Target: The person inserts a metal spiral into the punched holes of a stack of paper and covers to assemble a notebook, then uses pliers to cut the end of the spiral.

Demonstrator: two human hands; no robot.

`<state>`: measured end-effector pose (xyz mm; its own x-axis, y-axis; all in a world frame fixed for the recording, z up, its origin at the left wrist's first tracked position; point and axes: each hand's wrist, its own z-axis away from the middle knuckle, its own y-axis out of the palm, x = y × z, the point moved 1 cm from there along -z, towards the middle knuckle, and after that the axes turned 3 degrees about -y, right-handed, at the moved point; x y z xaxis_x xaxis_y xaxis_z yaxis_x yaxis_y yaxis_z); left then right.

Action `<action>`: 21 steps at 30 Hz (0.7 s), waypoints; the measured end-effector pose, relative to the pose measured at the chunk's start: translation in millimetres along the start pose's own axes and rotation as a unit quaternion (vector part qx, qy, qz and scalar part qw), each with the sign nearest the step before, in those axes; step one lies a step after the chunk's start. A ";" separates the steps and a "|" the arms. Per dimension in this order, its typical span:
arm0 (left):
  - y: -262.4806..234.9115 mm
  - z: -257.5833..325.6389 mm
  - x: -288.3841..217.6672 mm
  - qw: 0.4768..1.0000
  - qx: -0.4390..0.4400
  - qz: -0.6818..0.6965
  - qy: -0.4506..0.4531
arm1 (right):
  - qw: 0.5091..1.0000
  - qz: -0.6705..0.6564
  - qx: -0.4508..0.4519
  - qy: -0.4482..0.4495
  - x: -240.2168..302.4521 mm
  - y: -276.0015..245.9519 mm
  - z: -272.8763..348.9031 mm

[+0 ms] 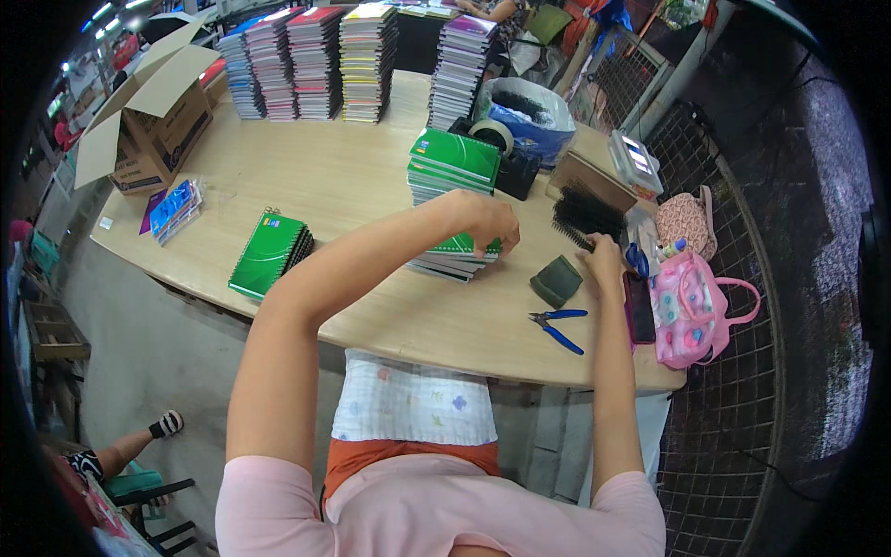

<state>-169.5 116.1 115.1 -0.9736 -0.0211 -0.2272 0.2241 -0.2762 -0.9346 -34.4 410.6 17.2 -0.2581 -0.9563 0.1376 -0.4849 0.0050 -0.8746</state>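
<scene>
My left hand (492,223) reaches over a stack of green notebooks (455,265), its bent fingers gripping the right edge of the top one. Behind it rises a second pile of green notebooks (455,153), partly covered by my arm. On the right, my right hand (605,258) has its fingertips closed at the lower edge of a bunch of black spiral binding coils (589,213). A dark green block-like holder (556,282) and blue-handled cutting pliers (560,327) lie left of my right forearm. Several spiral-bound green notebooks (269,255) are piled at the left.
Tall notebook stacks (367,65) line the table's back, beside an open cardboard box (158,130). A tape dispenser (497,139), a lined bin (529,116), a phone (639,311) and a pink bag (691,311) stand to the right. Blue plastic packets (174,212) lie left.
</scene>
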 end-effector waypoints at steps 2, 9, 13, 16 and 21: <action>-0.1 3.1 -0.6 1.000 -0.009 -0.004 -0.009 | 0.997 0.063 0.037 0.012 17.9 2.1 -3.8; 1.3 19.7 -3.2 0.995 -0.097 0.017 -0.010 | 0.996 0.061 -0.016 -0.055 11.4 5.2 -7.2; -15.2 40.2 -27.6 0.983 -0.156 -0.100 -0.013 | 0.996 -0.020 -0.063 -0.067 -7.5 -12.1 -6.1; -34.7 90.5 -58.3 0.933 -0.336 -0.125 -0.019 | 0.990 -0.061 -0.106 -0.074 -6.5 -36.9 5.9; 47.7 152.3 -104.4 0.720 -0.643 0.190 -0.182 | 0.896 -0.439 0.061 -0.008 107.1 -96.9 78.4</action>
<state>-63.8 -41.2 135.8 -0.7261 -0.1761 -0.6646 0.1032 0.9278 -0.3586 50.5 284.7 80.2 0.1904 -0.5801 0.7920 -0.4004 -0.7825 -0.4769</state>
